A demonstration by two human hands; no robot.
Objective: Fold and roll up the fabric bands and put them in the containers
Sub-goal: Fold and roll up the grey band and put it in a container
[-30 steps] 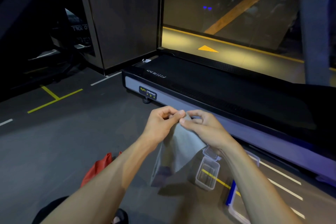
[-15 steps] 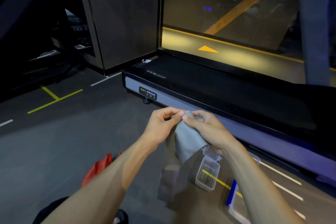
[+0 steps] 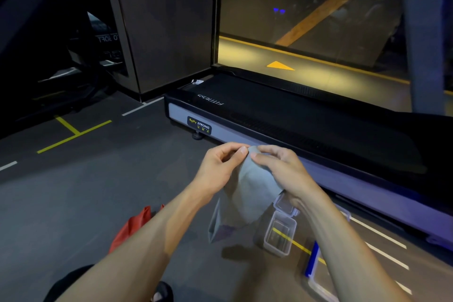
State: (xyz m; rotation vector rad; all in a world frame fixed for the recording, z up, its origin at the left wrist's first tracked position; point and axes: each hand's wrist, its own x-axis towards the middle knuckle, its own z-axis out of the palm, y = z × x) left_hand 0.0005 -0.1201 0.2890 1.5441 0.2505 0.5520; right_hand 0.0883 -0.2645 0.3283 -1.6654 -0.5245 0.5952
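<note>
A grey fabric band hangs in the air in front of me, its lower end dangling just above the floor. My left hand pinches its top edge between thumb and fingertips. My right hand pinches the same edge right beside it, fingertips of both hands almost touching. A small clear plastic container with its hinged lid open stands on the floor under my right wrist. A red fabric band lies on the floor to the left, partly hidden by my left forearm.
A black treadmill deck runs across the floor just beyond my hands. A larger clear box with a blue edge sits at the lower right, partly behind my right arm. Yellow and white lines mark the grey floor.
The band's hanging end has swung and shifted from left to under my hands. Both hands keep pinching the top edge and have risen slightly, working along it.
</note>
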